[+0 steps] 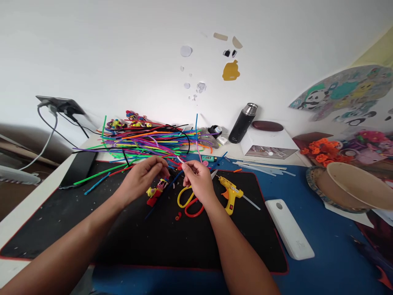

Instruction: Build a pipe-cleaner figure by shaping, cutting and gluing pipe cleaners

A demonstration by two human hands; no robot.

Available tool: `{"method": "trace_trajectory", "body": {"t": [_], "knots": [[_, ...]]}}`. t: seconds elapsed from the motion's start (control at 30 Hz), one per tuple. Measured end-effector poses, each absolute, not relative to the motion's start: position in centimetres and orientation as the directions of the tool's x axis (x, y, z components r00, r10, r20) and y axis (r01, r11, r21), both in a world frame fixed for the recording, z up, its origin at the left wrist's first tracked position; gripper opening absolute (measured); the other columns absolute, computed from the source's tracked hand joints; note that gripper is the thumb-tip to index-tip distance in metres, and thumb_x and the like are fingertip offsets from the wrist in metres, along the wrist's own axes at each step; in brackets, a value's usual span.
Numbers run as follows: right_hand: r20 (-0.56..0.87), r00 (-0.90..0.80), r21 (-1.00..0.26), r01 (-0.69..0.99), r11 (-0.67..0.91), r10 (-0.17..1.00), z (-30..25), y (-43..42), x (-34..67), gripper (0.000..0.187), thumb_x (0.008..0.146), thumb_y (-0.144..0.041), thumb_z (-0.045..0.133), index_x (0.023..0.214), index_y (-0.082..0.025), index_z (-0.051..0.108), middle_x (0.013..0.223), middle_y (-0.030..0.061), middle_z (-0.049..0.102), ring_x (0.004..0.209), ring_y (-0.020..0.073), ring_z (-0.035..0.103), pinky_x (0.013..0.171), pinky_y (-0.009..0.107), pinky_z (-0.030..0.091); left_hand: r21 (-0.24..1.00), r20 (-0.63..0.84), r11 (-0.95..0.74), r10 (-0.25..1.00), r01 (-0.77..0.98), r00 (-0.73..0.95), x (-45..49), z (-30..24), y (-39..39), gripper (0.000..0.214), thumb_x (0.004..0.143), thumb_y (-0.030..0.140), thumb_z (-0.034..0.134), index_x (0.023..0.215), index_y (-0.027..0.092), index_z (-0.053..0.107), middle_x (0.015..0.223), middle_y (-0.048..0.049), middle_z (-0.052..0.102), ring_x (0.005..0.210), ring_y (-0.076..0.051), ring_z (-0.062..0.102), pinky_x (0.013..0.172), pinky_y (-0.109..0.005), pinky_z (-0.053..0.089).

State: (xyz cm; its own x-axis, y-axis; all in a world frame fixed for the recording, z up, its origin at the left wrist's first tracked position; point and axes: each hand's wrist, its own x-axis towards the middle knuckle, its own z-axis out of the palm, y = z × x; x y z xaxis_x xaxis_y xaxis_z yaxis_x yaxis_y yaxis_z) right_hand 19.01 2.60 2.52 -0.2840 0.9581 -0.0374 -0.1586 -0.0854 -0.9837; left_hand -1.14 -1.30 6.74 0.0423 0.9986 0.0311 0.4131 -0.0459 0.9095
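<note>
My right hand (196, 176) is pinched on a short white strip (179, 159), whose tip pokes out past the thumb and forefinger. Across a small gap, my left hand (145, 174) has its fingertips drawn together; anything between them is too small to make out. Just below it on the black mat (123, 233) lies a small figure (158, 191) in red, yellow, pink and blue. Scissors (184, 198) with a yellow and a red handle loop are partly covered by my right hand. To its right rests a yellow glue gun (231, 194) with a glue stick in its back.
Many coloured pipe cleaners (147, 141) are heaped along the wall, with small figures (135, 118) behind. A black flask (242, 123), a white box (267, 141), glue sticks (260, 167), a white power bank (290, 229) and a bowl (356, 184) stand or lie rightward. A phone (78, 168) lies left.
</note>
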Motion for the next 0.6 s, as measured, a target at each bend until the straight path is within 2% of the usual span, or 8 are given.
{"method": "trace_trajectory", "body": {"t": [0.1, 0.2, 0.4, 0.5, 0.6], "knots": [[-0.039, -0.275, -0.983, -0.161, -0.086, 0.961, 2.5, 2.6, 19.1, 0.038, 0.088, -0.059, 0.074, 0.088, -0.022, 0.067, 0.054, -0.0059, 0.055, 0.045, 0.0134, 0.056, 0.047, 0.025, 0.045, 0.945, 0.011, 0.000, 0.999, 0.328, -0.032, -2.9, 6.9, -1.1, 0.053, 0.094, 0.074, 0.061, 0.097, 0.021, 0.060, 0.082, -0.0046, 0.079, 0.072, -0.022, 0.074, 0.067, -0.033, 0.058], [-0.038, -0.280, -0.982, -0.168, -0.088, 0.959, 2.5, 2.5, 19.0, 0.038, 0.088, -0.059, 0.074, 0.089, -0.021, 0.067, 0.055, -0.0056, 0.056, 0.046, 0.0139, 0.058, 0.047, 0.026, 0.046, 0.949, -0.031, 0.063, 0.994, 0.310, -0.108, -4.7, 7.4, -1.0, 0.059, 0.087, 0.078, 0.069, 0.096, 0.020, 0.062, 0.082, -0.0043, 0.079, 0.070, -0.021, 0.075, 0.064, -0.031, 0.058], [-0.047, -0.281, -0.980, -0.173, -0.099, 0.959, 2.4, 2.5, 18.8, 0.039, 0.086, -0.060, 0.075, 0.087, -0.022, 0.067, 0.054, -0.0058, 0.055, 0.045, 0.0139, 0.058, 0.045, 0.025, 0.044, 0.939, -0.056, 0.134, 0.968, 0.318, -0.243, -6.9, 8.7, -1.1, 0.051, 0.076, 0.064, 0.086, 0.089, 0.017, 0.071, 0.081, -0.0048, 0.080, 0.072, -0.021, 0.073, 0.069, -0.033, 0.059], [-0.049, -0.282, -0.979, -0.177, -0.102, 0.958, 2.3, 2.5, 18.8, 0.040, 0.085, -0.061, 0.076, 0.087, -0.022, 0.066, 0.054, -0.0061, 0.055, 0.045, 0.0138, 0.058, 0.045, 0.025, 0.043, 0.908, -0.006, 0.126, 0.958, 0.400, -0.287, -7.3, 8.9, -1.5, 0.036, 0.088, 0.053, 0.077, 0.078, 0.020, 0.065, 0.071, -0.0012, 0.076, 0.067, -0.018, 0.068, 0.068, -0.029, 0.053], [-0.044, -0.276, -0.976, -0.194, -0.101, 0.960, 2.3, 2.5, 18.7, 0.041, 0.085, -0.061, 0.076, 0.088, -0.022, 0.066, 0.054, -0.0063, 0.055, 0.044, 0.0136, 0.057, 0.045, 0.025, 0.043, 0.808, 0.037, 0.150, 0.952, 0.570, -0.303, -7.6, 8.4, -2.0, 0.046, 0.100, 0.047, 0.058, 0.063, 0.021, 0.053, 0.054, 0.0026, 0.063, 0.056, -0.014, 0.056, 0.064, -0.026, 0.045]]}}
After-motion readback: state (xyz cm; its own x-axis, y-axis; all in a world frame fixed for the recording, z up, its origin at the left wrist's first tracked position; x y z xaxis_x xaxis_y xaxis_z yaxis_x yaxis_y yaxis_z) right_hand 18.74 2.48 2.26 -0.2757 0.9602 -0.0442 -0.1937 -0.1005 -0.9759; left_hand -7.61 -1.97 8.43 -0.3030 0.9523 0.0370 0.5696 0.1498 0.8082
